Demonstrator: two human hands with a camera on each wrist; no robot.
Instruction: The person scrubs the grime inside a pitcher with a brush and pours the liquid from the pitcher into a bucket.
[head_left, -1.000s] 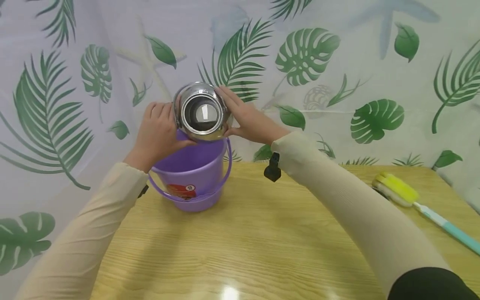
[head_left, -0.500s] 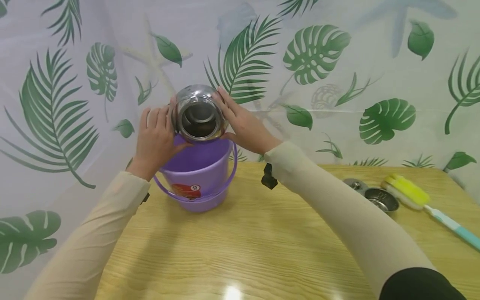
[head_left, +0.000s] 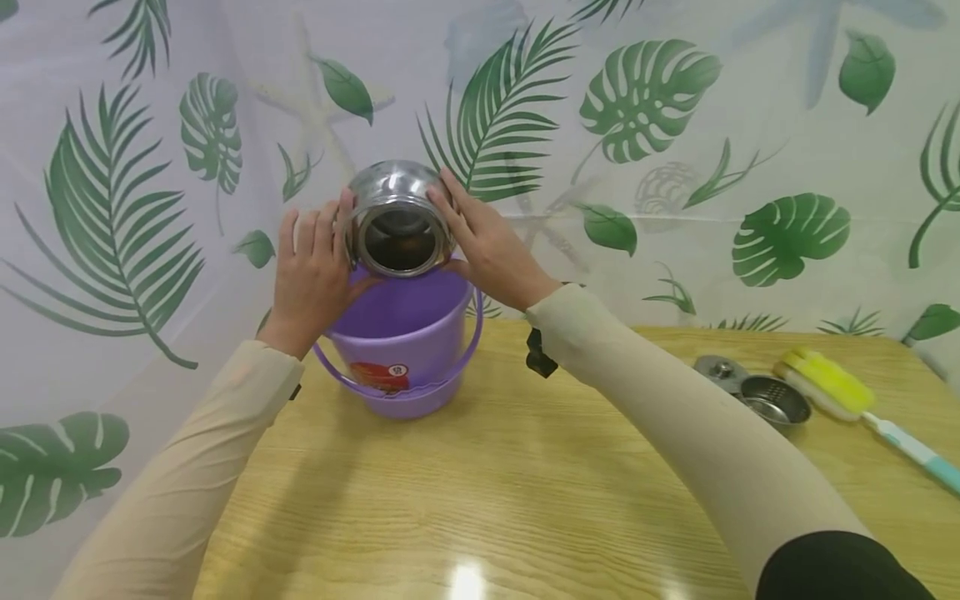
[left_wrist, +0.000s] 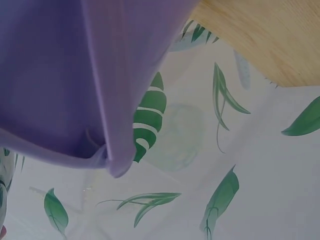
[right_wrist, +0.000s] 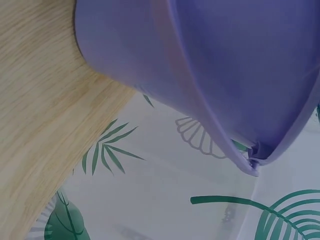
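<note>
A round, shiny stainless steel teapot is held up in both hands, tilted so that its wide round mouth faces me and downward. It is over the purple bucket, overlapping the bucket's back rim in the head view. My left hand grips the pot's left side, thumb under it. My right hand grips the right side with fingers spread along the shoulder. The pot's far side is hidden. Close below the wrists, the bucket's wall and rim fill much of the left wrist view and right wrist view.
The bucket stands on a wooden table, its handle hanging down in front. To the right lie a steel lid, a perforated steel strainer basket and a yellow-headed brush. A leaf-patterned sheet hangs behind the table.
The pot's mouth has tipped further down over the bucket, both hands still holding it. The view has shifted left, bringing the lid and strainer basket out from behind the right arm.
</note>
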